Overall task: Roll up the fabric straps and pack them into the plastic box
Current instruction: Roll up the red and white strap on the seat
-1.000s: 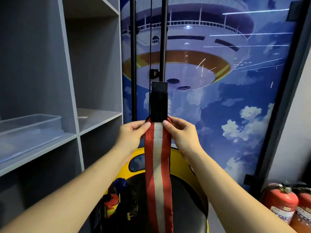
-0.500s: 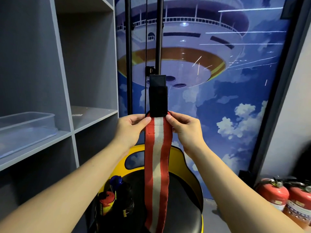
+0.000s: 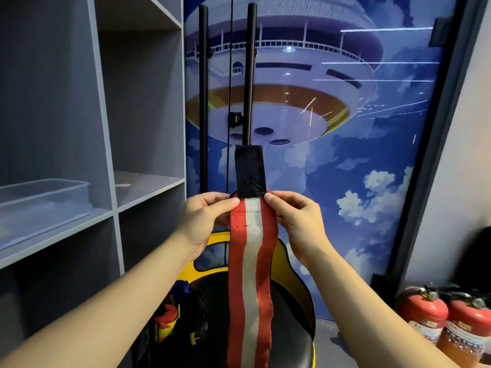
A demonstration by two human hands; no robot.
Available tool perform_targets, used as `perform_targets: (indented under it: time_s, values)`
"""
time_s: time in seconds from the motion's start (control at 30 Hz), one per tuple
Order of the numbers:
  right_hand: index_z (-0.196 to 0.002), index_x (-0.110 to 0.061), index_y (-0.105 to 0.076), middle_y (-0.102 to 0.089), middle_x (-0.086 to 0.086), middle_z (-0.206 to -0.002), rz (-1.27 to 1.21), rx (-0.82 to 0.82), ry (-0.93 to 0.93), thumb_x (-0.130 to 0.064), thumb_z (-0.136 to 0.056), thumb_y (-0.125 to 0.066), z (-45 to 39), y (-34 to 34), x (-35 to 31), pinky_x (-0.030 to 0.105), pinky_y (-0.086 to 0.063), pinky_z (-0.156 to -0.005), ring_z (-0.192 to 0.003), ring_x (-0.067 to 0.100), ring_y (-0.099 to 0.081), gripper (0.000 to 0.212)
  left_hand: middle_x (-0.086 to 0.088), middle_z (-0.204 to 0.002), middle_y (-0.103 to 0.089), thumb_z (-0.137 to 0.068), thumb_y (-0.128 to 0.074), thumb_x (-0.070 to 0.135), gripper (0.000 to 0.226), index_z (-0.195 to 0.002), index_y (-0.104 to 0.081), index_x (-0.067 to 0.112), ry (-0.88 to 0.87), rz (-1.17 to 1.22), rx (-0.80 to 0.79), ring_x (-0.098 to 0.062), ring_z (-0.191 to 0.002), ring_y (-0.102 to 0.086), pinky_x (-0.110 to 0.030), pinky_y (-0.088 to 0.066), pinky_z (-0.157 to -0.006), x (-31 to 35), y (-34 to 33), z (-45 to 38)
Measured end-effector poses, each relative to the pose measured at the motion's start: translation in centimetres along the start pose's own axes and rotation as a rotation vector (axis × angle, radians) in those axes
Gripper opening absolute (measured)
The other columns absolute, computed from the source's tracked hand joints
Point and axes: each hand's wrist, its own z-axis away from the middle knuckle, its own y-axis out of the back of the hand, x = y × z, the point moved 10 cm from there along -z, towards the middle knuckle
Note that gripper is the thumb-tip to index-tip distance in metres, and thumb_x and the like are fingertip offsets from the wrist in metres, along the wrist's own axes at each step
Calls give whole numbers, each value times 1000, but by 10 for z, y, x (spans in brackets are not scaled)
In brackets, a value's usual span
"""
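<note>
Hanging straight down between two raised hands, a red fabric strap [image 3: 250, 282] with a white stripe along its middle is showing its flat face to the camera. A black hook-and-loop tab [image 3: 248, 170] is standing up from its top end, stitched on with a triangular seam. The left hand [image 3: 204, 220] is pinching the strap's upper left edge, thumb in front and fingers [image 3: 215, 200] curled behind; the right hand [image 3: 296, 221] is pinching the upper right edge the same way, its fingers narrow around the cloth. The red edges are looking slightly puffed and worn, and a short line of stitching is crossing just below the tab.

The strap's lower end is running out of the bottom of the view, so its full length cannot be told. Behind it, a black round seat with a yellow rim [image 3: 297, 264] is partly covered. Beside the seat, rolled straps [image 3: 166, 321] in red, yellow, blue and black are sitting in shadow, hard to tell apart. The clear plastic box [image 3: 43, 200] is resting on the grey shelf [image 3: 55, 236] at the left, well apart from the hands, cut off by the frame edge. Two red fire extinguishers [image 3: 441, 320] are standing at the lower right.
</note>
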Motion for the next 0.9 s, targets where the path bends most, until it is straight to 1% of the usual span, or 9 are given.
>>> perform_targets:
  time_s: [0.1,0.2,0.37,0.43,0.5,0.57,0.7,0.8,0.9]
  values:
    - [-91,-12,-79,-76,12,-90,-21,2,1,-21,-85,-80,2,1,4,34,-51,-73,-78,17,-64,11,-5,-64,-66,-91,-65,6,9,-95,-68,-1,49,92,-27,-14,-55,-61,-25,-50,-55,-12,-5,2]
    - [-91,-10,-78,-76,15,-92,-13,0,-26,-19,-85,-80,2,4,26,34,-54,-73,-79,19,-66,11,-9,-70,-70,-89,-67,8,11,-96,-71,0,76,57,-21,-17,-60,-65,-27,-52,-58,-37,-1,0]
    - [-91,-12,-78,-74,22,-92,71,19,-200,-27,-80,-83,12,20,122,58,-56,-86,-80,28,-67,20,-10,-79,-74,-90,-70,9,8,-94,-74,4,225,-58,25,-22,-70,-68,-31,-55,-67,-126,16,8]
    - [-90,-12,-78,-76,15,-90,131,31,-266,-24,-82,-82,19,29,163,50,-58,-84,-80,22,-69,15,-7,-77,-74,-89,-72,8,4,-88,-75,8,291,-109,57,-24,-72,-65,-30,-53,-70,-167,24,14]
    - [-89,-11,-78,-77,9,-86,179,60,-316,-20,-84,-81,24,37,195,32,-59,-74,-75,14,-68,10,1,-72,-73,-87,-74,7,10,-82,-74,15,339,-159,109,-21,-71,-65,-21,-53,-63,-203,33,16]
    - [-90,-10,-77,-77,7,-85,212,73,-354,-16,-85,-79,24,40,218,21,-56,-67,-71,9,-67,8,5,-78,-75,-85,-78,14,7,-87,-74,19,385,-240,154,-15,-73,-67,-15,-50,-59,-233,44,14]
    - [-89,-16,-78,-77,5,-84,263,67,-397,-17,-87,-78,6,42,258,19,-55,-63,-67,7,-66,3,2,-84,-75,-84,-80,29,23,-106,-75,23,441,-349,180,-11,-72,-66,-24,-45,-65,-275,57,-5]
    - [-92,-13,-78,-73,2,-75,282,79,-423,-18,-87,-78,-15,43,284,18,-51,-58,-60,6,-59,6,-7,-74,-70,-85,-79,28,15,-98,-73,26,461,-342,209,-13,-65,-60,-26,-45,-63,-294,62,-24]
    - [-93,-11,-77,-71,3,-74,283,92,-456,-18,-88,-77,-35,44,313,20,-51,-58,-60,6,-57,9,-10,-77,-76,-83,-81,25,15,-96,-74,22,493,-324,242,-14,-61,-64,-27,-48,-60,-319,69,-43]
